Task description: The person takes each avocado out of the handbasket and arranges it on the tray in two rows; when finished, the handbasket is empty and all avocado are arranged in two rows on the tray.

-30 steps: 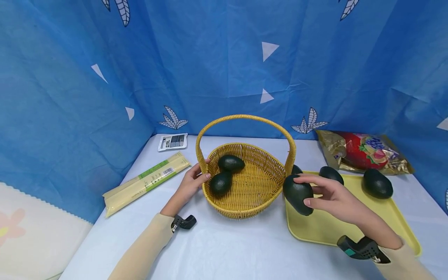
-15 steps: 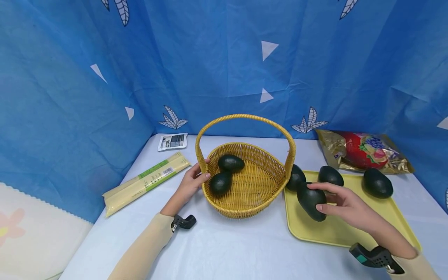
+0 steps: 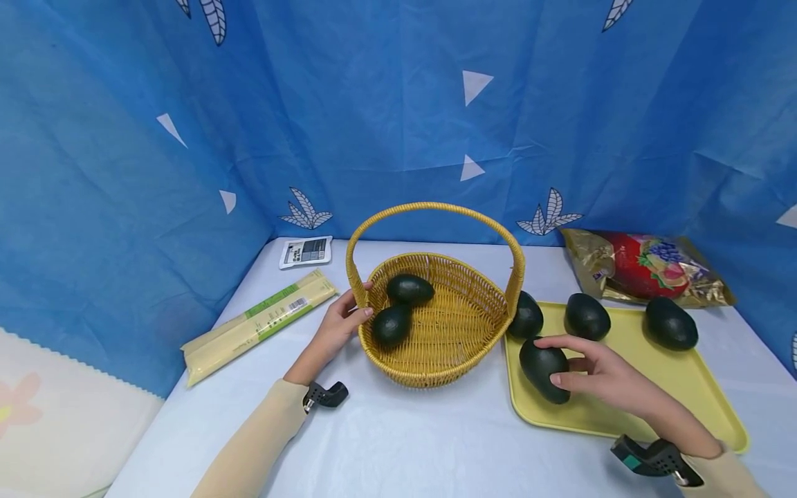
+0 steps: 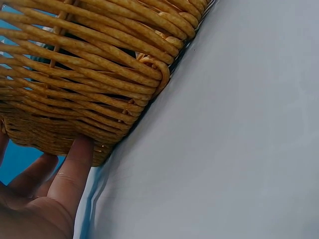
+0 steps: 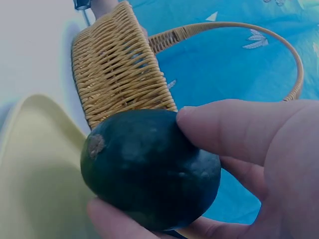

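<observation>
A dark green avocado [image 3: 540, 370] is pinched between the thumb and fingers of my right hand [image 3: 600, 377], low over the near left part of a yellow tray [image 3: 629, 408]. Whether it touches the tray I cannot tell. In the right wrist view the same avocado [image 5: 149, 169] shows its brown stem scar. Behind it on the tray lie avocados at the left [image 3: 526, 316], middle [image 3: 587, 317] and right [image 3: 671, 324]. My left hand [image 3: 339, 324] grips the left side of a wicker basket [image 3: 461, 332] near its handle's foot. Two avocados [image 3: 409, 290] lie inside, at the left.
A long pale noodle packet [image 3: 261, 325] lies left of the basket, with a small white sachet [image 3: 306, 252] beyond it. A gold and red fruit-printed bag [image 3: 647, 270] lies behind the tray. Blue curtain [image 3: 398, 124] closes off the back. The basket's tall handle [image 3: 429, 206] arches over it.
My right hand has moved from beside the basket's right rim down to the tray, carrying the avocado with it. My left hand stays on the basket.
</observation>
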Available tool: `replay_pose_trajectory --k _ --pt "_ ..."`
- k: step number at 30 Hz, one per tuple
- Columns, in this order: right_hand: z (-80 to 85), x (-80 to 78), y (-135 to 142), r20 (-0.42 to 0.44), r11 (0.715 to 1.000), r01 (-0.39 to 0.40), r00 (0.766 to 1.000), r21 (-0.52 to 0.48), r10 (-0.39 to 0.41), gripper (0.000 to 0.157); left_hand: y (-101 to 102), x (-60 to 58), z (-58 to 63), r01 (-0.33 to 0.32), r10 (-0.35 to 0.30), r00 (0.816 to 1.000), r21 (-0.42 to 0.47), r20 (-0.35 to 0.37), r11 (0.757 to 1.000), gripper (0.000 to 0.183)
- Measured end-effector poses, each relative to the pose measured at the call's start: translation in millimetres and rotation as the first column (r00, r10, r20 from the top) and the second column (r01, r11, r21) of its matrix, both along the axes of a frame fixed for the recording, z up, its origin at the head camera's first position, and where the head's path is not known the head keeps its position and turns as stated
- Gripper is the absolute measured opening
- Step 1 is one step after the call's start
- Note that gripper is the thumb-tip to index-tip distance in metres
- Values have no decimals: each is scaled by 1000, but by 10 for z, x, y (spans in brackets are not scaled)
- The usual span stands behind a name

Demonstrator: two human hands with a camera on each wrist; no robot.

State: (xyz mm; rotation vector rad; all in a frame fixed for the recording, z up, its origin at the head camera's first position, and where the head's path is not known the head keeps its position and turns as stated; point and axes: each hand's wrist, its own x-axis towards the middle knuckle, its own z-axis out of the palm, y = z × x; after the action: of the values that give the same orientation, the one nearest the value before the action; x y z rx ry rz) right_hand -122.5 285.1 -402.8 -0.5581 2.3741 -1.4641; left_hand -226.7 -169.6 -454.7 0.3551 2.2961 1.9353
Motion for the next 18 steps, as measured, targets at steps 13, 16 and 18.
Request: replay_pose_trajectory --k 13,16,18 --pt "-37 45 -174 -166 968 78 985 240 -38 47 -12 -4 0 4 -4 1000 0 -4 1000 58" --pt "-43 47 -192 -178 968 91 983 236 -49 48 -12 -5 2 7 -7 1000 2 6 1000 58" --pt "-46 48 -204 -185 967 102 981 234 -59 48 -12 -6 -3 7 -7 1000 0 9 1000 58"
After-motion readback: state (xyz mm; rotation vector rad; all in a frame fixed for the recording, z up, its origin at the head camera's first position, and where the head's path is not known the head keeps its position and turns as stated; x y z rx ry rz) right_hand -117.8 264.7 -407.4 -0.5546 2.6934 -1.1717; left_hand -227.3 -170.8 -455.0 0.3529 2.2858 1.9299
